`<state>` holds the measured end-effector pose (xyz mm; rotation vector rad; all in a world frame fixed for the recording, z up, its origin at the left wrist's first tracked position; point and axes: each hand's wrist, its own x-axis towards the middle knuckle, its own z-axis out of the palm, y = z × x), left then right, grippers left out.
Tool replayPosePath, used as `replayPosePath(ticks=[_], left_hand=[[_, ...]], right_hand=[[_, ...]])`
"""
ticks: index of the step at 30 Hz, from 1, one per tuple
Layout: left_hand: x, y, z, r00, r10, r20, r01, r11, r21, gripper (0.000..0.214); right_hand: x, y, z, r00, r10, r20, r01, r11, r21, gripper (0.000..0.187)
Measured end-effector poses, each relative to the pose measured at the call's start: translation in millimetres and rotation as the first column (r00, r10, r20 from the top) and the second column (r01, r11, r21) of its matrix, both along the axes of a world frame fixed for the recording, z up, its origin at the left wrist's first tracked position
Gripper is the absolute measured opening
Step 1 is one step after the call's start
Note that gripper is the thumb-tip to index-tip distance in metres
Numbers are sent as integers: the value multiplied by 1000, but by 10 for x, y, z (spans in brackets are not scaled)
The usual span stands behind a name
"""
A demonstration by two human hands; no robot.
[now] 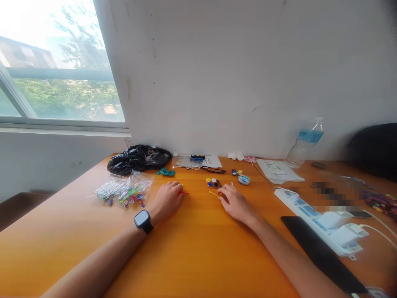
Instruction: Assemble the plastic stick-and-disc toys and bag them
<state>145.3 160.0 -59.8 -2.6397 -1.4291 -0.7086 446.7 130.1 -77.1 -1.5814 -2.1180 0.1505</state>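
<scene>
My left hand (169, 198), a watch on its wrist, rests palm down left of the table's middle. Its fingers are closed, and a thin red stick (185, 192) pokes out past the fingertips. Most of the grip is hidden behind the back of the hand. To the right, my right hand (235, 202) has its thumb and index finger around the near end of a short yellow stick (214, 193). Between and beyond the hands lies a small group of round discs (212, 183) in yellow, white, blue and a dark colour. A small dark stick leans beside them.
Clear bags of colourful small parts (124, 192) lie left, before a black plastic bag (139, 159). A round white-and-blue container (244, 180) sits behind my right hand. Farther right are a power strip (313, 219), a dark flat slab (319, 248) and a plastic bottle (305, 145).
</scene>
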Motion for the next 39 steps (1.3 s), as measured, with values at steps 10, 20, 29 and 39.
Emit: replayPosePath(ticks=[10,20,29,39], left_hand=[[-42,-16,-33,997,73,-10,-73,996,58,42],[148,-153,-217,900,-414,132,433,885,-174,45],[25,2,-257,1000,-16,0,16,980,-199,47],[27,71,-340,999,-24,-30,20,994,-108,37]], right_hand=[[-84,-69,17,998,55,-7,-55,998,-11,11],[-99,52,-48,949,86,-302,-25,980,200,22],[18,223,-168,925,83,-372,2,975,222,22],[22,308,-211,950,37,-312,37,973,228,31]])
